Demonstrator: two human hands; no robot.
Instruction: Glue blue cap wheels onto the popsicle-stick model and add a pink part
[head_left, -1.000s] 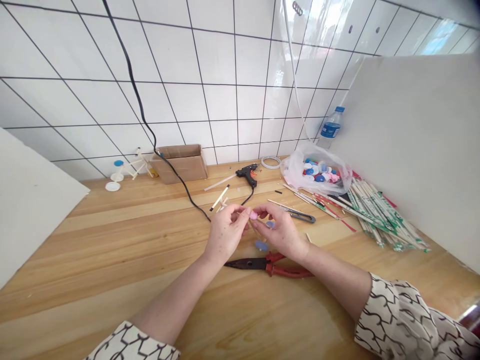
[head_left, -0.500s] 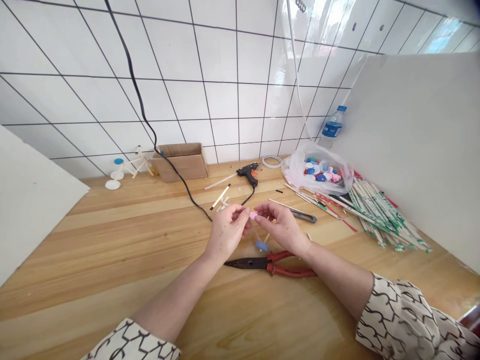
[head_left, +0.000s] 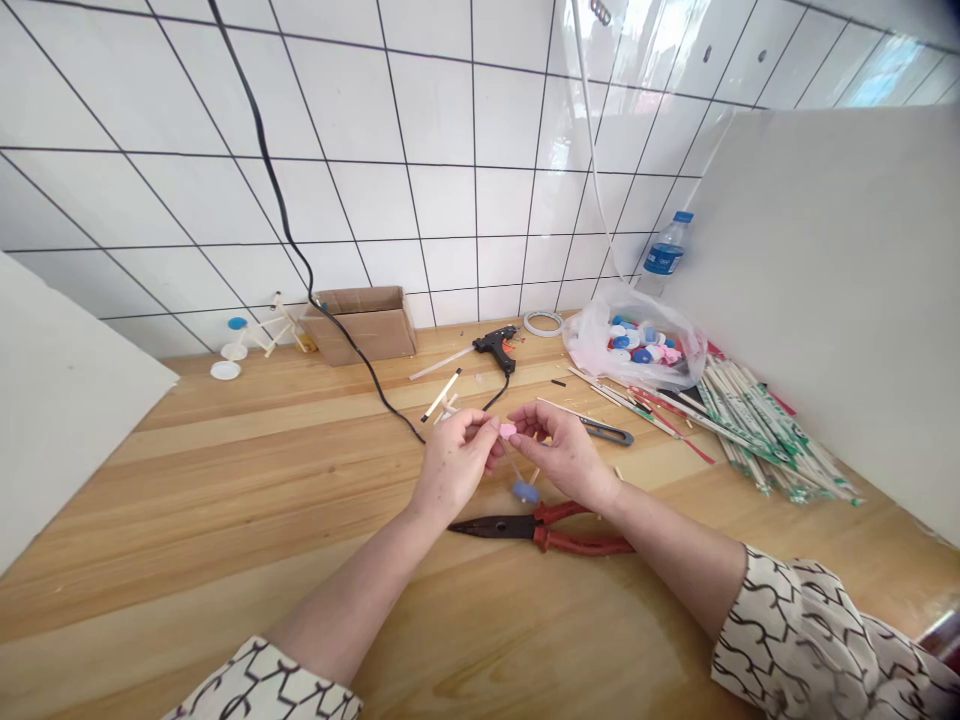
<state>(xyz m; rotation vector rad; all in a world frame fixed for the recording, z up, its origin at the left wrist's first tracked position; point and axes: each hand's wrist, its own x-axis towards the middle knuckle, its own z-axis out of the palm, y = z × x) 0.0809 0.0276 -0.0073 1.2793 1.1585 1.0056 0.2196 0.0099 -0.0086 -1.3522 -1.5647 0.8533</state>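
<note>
My left hand (head_left: 454,466) and my right hand (head_left: 564,456) meet above the wooden worktop (head_left: 225,480), their fingertips pinching a small pink bottle cap (head_left: 508,431) between them. A thin wooden stick (head_left: 514,465) slopes down from the hands to a blue bottle cap (head_left: 526,491), which hangs just above the worktop. Red-handled pliers (head_left: 541,530) lie directly below my wrists. A small stick frame (head_left: 447,405) lies just beyond my left hand, partly hidden by it.
A hot glue gun (head_left: 495,347) with a black cord (head_left: 375,392) stands beyond the hands. Farther back are a cardboard box (head_left: 364,327), a finished stick model (head_left: 266,335), and a plastic bag of bottle caps (head_left: 637,345). Bundled chopsticks (head_left: 772,440) lie to the right, near a water bottle (head_left: 665,253).
The hands have stayed almost still on the pink cap. The blue cap has shifted slightly to the right, and the view has tilted slightly downward.
</note>
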